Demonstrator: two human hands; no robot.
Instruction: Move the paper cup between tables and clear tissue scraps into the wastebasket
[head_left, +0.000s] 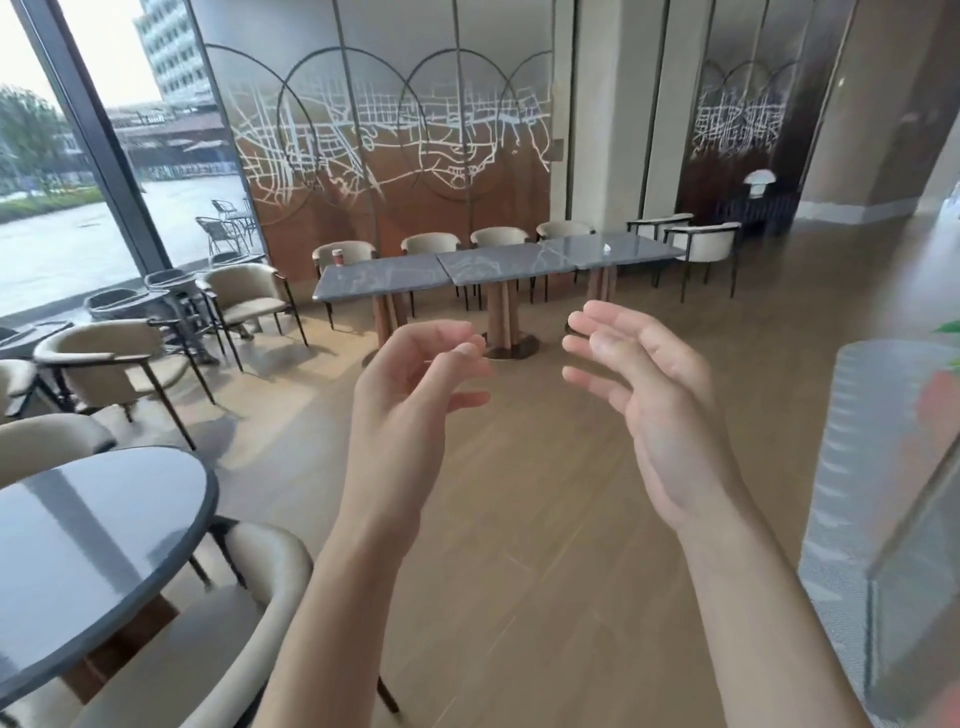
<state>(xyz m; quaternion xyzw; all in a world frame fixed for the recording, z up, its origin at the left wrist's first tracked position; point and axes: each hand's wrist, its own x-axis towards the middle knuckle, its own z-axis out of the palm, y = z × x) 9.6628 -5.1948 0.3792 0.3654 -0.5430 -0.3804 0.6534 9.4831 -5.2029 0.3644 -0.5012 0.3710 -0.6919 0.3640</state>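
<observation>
Nothing held: left hand (415, 374) and right hand (639, 379) raised at frame centre, fingers loosely curled, palms facing each other. Approach step by the look of it, with the paper cup (338, 256) standing at 11 o'clock on the left end of the long grey table (498, 265) and what may be a tissue scrap (607, 248) at 1 o'clock on the right end, too small to confirm. Open wood floor (519, 493) ahead, round table (98, 540) edge at 8 o'clock and glass panel (893, 519) at 4 o'clock to keep clear of; no wastebasket in view.
</observation>
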